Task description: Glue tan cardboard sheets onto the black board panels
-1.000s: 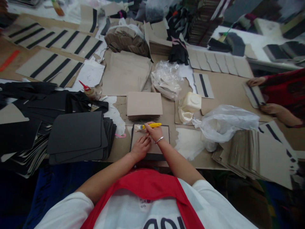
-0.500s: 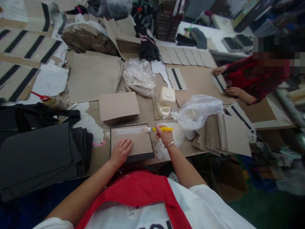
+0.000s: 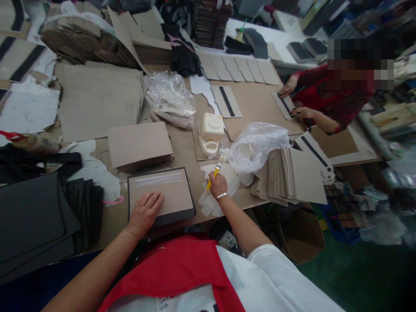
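Left hand [image 3: 144, 212], fingers apart, presses the board [image 3: 175, 200]; right hand [image 3: 218, 184] clamps the brush [image 3: 212, 173]. Sliding fingertips may smear the white stripe [image 3: 158, 179] ahead.

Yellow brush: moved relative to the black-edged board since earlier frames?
Yes. The yellow brush in the right hand has gone rightward off the black-edged board, whose top edge its bristles touched before, and now points toward the white tub.

My left hand [image 3: 145, 212] flat, palm down, on panel [image 3: 173, 195] near edge; right hand [image 3: 218, 184] just right of panel, fisted on brush [image 3: 212, 177] (arm outstretched).
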Motion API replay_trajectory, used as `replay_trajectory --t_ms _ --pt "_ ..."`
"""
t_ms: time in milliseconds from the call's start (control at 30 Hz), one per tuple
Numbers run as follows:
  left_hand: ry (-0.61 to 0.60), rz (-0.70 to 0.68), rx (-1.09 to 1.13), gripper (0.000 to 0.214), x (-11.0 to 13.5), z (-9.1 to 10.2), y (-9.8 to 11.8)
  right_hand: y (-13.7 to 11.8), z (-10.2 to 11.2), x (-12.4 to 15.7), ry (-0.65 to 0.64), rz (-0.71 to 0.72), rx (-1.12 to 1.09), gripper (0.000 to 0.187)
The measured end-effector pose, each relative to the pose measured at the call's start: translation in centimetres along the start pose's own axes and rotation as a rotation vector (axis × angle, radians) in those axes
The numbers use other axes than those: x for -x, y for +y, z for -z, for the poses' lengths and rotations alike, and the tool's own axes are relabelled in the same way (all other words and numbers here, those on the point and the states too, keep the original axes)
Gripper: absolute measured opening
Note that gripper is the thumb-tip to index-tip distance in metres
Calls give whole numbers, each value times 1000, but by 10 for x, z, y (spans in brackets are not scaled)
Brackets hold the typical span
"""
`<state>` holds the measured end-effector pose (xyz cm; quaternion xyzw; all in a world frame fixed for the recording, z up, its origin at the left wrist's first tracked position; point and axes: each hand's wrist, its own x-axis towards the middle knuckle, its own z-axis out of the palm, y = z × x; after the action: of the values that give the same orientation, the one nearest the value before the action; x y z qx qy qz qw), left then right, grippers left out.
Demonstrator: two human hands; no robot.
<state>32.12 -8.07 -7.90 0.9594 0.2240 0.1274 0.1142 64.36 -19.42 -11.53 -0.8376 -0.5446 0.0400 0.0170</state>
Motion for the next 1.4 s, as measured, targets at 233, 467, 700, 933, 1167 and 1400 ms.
replay_trajectory --t_ms 233,467,700,933,1167,1400 --pt "-2 15 -13 49 1 -1 2 2 -15 -10 -21 -68 -4 29" --pt "-46 151 100 37 -13 10 8 -26 29 6 251 -114 -497 18" --pt "1 456 926 66 -88 25 46 -83 97 16 227 -74 -1070 22" --pt "-131 680 1440 35 -118 28 55 -80 114 9 296 -128 -1024 22" --pt "-248 726 1338 32 -95 38 51 -25 79 -12 336 -187 -450 11" --pt "-459 594 1144 27 -82 51 49 -62 97 1 225 237 -706 27"
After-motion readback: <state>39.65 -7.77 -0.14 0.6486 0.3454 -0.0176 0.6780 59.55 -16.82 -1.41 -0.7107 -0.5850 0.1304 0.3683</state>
